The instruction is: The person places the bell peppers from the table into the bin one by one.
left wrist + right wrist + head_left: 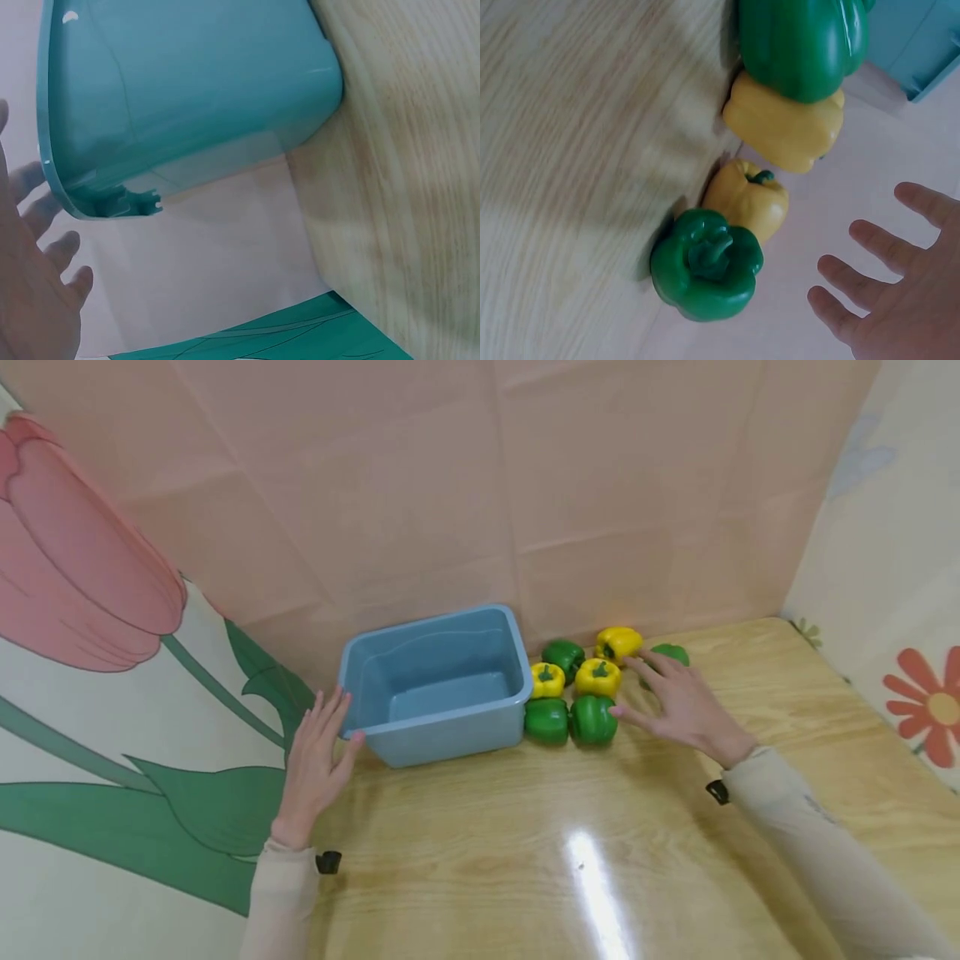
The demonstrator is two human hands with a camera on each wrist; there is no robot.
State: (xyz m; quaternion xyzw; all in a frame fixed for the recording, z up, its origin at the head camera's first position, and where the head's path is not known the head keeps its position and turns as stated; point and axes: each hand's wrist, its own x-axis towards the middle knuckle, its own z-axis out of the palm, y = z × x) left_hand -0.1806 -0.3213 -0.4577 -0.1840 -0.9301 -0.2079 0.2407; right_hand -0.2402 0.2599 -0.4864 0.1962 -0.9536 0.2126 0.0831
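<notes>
Bell peppers lie clustered just right of the plastic bin; left hand at the bin's left, right hand right of the peppers

- A staged set-up rather than a lived-in room: a small booth built round a pale wooden worktop.
- Behind the worktop hangs a plain pink cloth backdrop, creased in folds as if pinned up.
- To the left of the worktop stands a printed sheet with a large pink tulip and green leaves; to the right, a pale sheet with a red flower.
- On the worktop, against the backdrop, stand a blue plastic tub and glossy, toy-like green and yellow peppers just beside it.
</notes>
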